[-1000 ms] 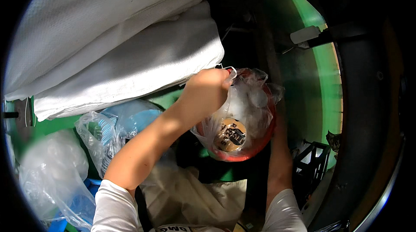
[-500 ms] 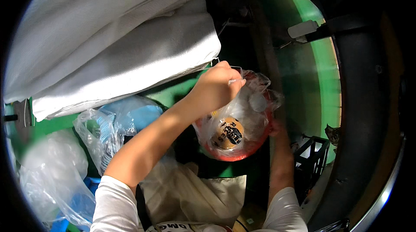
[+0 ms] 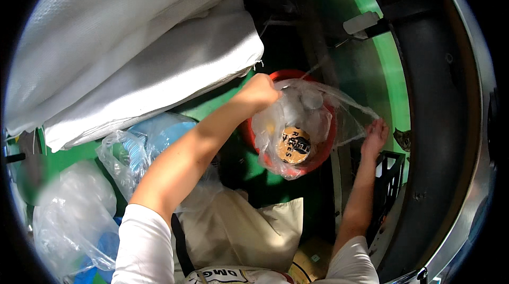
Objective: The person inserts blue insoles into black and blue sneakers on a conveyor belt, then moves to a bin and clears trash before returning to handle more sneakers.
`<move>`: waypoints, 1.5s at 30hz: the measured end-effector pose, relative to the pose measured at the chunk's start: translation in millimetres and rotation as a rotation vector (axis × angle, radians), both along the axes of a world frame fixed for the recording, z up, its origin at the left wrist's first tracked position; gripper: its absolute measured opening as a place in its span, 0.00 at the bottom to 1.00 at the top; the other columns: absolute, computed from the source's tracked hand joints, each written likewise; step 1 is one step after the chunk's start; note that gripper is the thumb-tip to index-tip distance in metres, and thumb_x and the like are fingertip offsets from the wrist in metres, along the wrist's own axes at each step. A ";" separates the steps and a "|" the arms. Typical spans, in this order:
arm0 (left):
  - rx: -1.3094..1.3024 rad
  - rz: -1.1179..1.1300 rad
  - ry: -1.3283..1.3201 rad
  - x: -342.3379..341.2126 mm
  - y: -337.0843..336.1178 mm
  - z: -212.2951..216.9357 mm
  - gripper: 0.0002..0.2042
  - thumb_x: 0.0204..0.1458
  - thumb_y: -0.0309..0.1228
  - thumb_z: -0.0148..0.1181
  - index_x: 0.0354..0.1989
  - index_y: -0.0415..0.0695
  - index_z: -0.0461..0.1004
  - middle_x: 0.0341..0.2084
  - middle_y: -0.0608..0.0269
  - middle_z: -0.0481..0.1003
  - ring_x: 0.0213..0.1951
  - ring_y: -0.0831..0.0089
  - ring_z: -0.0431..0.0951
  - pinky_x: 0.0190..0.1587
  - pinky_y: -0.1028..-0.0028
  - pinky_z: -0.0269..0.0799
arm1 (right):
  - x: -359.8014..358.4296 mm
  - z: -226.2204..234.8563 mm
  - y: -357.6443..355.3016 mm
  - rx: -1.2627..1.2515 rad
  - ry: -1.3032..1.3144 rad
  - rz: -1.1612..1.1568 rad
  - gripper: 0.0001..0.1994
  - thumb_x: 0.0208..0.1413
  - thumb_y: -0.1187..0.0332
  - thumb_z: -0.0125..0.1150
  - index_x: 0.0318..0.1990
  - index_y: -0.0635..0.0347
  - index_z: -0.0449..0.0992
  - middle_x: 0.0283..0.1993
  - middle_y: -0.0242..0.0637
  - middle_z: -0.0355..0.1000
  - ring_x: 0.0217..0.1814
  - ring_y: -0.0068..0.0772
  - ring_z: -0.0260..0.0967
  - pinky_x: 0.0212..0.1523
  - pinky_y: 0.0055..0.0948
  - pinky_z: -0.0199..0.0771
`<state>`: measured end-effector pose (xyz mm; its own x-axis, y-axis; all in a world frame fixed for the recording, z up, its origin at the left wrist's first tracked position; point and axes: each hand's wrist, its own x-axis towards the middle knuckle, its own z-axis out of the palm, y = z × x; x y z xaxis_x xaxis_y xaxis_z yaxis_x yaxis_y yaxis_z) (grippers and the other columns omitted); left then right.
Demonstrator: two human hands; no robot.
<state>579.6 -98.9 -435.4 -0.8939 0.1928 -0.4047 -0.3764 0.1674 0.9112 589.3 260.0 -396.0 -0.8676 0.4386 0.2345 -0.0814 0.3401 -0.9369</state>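
A clear plastic bag lines a red bin in front of me. Inside it lie whitish cups or lids and a round orange-tan lid with dark print. At the bag's upper left edge, my left hand is closed on the plastic. My right hand is closed on the bag's other edge, which stretches out to the right beyond the bin. Between the two hands the film is pulled wide.
White woven sacks fill the upper left. Left of my forearm sits a clear bag of blue plastic cups, near another clear bag. A black crate stands at the right, beside a dark curved wall.
My right hand has moved outward to the right, drawing the bag's edge with it. The bag has spread, and the bin's red rim shows more. My left hand stays near the upper edge.
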 end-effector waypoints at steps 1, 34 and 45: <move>0.081 -0.105 -0.073 0.4 -4.5 4.7 0.12 0.49 0.33 0.54 0.36 0.37 0.70 0.19 0.64 0.70 0.18 0.78 0.68 0.24 0.78 0.65 | 19.0 14.8 -3.3 0.036 -0.010 0.090 0.07 0.56 0.64 0.49 0.34 0.58 0.65 0.26 0.29 0.61 0.28 0.20 0.58 0.30 0.22 0.61; 0.883 0.030 -0.453 107.9 -36.8 126.4 0.13 0.49 0.28 0.47 0.43 0.37 0.65 0.29 0.55 0.73 0.31 0.64 0.76 0.37 0.68 0.71 | 57.2 16.4 -118.9 0.976 -0.416 0.803 0.38 0.32 0.59 0.65 0.57 0.43 0.58 0.53 0.54 0.59 0.55 0.48 0.59 0.51 0.42 0.61; 0.755 -0.008 -0.351 115.8 -30.8 124.8 0.15 0.46 0.27 0.51 0.42 0.33 0.66 0.23 0.56 0.71 0.25 0.69 0.73 0.28 0.71 0.71 | 77.4 24.5 -146.3 1.163 -0.716 0.847 0.44 0.28 0.52 0.68 0.58 0.46 0.54 0.58 0.53 0.51 0.57 0.54 0.55 0.54 0.48 0.58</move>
<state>695.3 -129.7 -310.6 -0.7376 0.5296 -0.4189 -0.6607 -0.4382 0.6094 666.8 113.7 -371.5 -0.8284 -0.3199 -0.4597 -0.2874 0.9473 -0.1413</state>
